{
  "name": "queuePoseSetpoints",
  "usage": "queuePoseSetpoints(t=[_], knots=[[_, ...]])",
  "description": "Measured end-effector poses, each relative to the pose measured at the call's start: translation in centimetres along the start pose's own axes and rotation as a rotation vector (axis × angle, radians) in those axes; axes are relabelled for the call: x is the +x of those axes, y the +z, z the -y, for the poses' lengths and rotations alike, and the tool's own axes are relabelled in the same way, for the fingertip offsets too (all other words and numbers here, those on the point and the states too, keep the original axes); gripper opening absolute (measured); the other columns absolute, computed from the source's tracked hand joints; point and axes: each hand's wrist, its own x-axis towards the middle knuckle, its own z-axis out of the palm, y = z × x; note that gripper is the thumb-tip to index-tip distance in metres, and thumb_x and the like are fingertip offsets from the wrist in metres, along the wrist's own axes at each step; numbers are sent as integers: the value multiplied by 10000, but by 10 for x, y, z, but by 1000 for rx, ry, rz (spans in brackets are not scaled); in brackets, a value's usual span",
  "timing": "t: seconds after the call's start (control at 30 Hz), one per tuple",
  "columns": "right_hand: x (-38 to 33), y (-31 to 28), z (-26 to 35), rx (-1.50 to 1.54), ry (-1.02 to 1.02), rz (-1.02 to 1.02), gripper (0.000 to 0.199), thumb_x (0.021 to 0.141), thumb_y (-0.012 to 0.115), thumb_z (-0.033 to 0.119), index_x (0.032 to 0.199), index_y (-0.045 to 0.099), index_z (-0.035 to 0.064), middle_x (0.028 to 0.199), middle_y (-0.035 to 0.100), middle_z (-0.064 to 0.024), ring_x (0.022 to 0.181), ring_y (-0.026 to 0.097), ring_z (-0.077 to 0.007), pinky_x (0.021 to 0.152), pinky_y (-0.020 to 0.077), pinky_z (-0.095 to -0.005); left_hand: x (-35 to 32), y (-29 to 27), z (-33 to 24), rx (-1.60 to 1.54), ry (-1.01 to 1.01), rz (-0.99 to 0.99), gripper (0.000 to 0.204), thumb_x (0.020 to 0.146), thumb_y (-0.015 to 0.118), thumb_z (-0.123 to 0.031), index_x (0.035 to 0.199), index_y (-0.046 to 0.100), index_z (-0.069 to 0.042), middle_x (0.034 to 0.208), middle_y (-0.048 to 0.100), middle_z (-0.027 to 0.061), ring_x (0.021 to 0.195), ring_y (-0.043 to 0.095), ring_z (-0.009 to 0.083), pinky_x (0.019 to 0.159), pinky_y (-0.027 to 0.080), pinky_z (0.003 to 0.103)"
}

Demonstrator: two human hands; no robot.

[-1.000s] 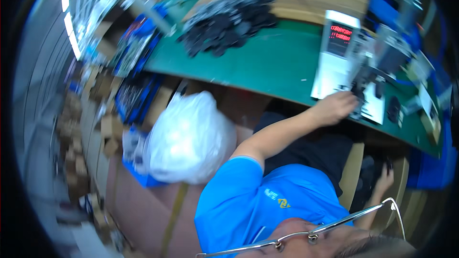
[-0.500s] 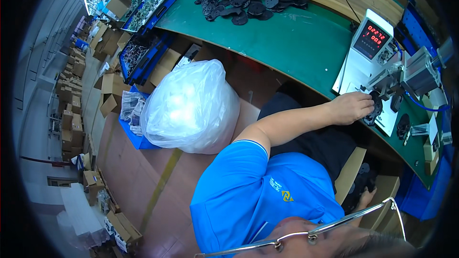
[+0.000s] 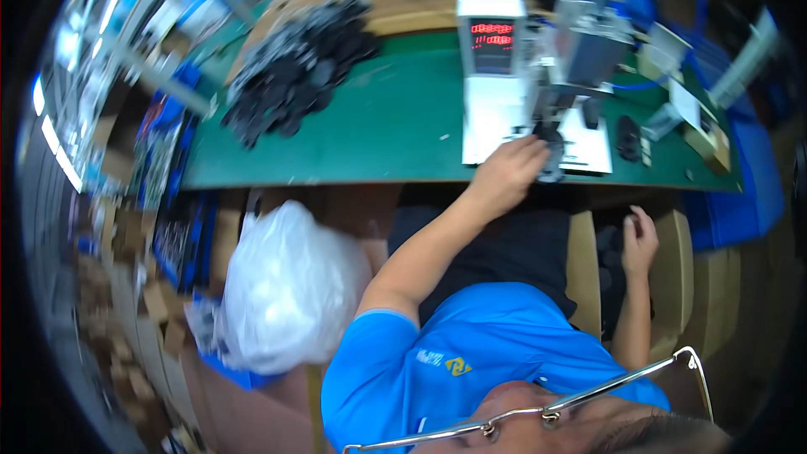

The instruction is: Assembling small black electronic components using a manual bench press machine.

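My left hand (image 3: 507, 175) reaches to the white base plate (image 3: 487, 122) of a bench machine (image 3: 588, 50). Its fingers are closed on the near-left edge of a black round part (image 3: 551, 158), which sits under the machine's head; motion blur hides the part's details. My right hand (image 3: 640, 240) is raised over an open cardboard box (image 3: 582, 273), just short of the table's front edge. Its fingers are stretched out, and nothing shows in them. Dark parts (image 3: 612, 265) lie inside the box, partly hidden by my right forearm.
A heap of black round parts (image 3: 294, 67) covers the table's left side. A display unit (image 3: 492, 38) with red digits stands by the machine. To its right lie another black part (image 3: 628, 138) and a small box (image 3: 710, 147). A stuffed white plastic bag (image 3: 290, 290) stands at left.
The view has swung to face the table squarely. My right hand has come up out of the cardboard box, while my left hand stays at the black round part under the machine.
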Motion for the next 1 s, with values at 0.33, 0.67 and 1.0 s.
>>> queuePoseSetpoints(t=[0.33,0.67,1.0], knots=[[59,55,137,21,-368,166,470,945,783,3,1412,743,28,1189,743,-168,1058,759,-326,939,612,-403,10,7,-3,-2,15,41,585,805,691,119,1370,770,-9,1405,787,182,1361,730,405,1159,605,513],[83,123,137,-142,-622,241,554,812,809,39,1364,782,80,1284,725,-168,1188,692,-399,1056,543,-502,4,8,3,7,-2,56,627,785,683,132,1386,766,-22,1425,780,168,1380,717,404,1178,600,512],[71,145,128,-96,-630,59,573,759,784,24,1328,802,81,1244,710,-155,1180,676,-385,1040,507,-504,2,8,1,-41,-20,71,631,809,702,105,1426,740,-18,1462,755,188,1406,697,416,1203,580,527]])
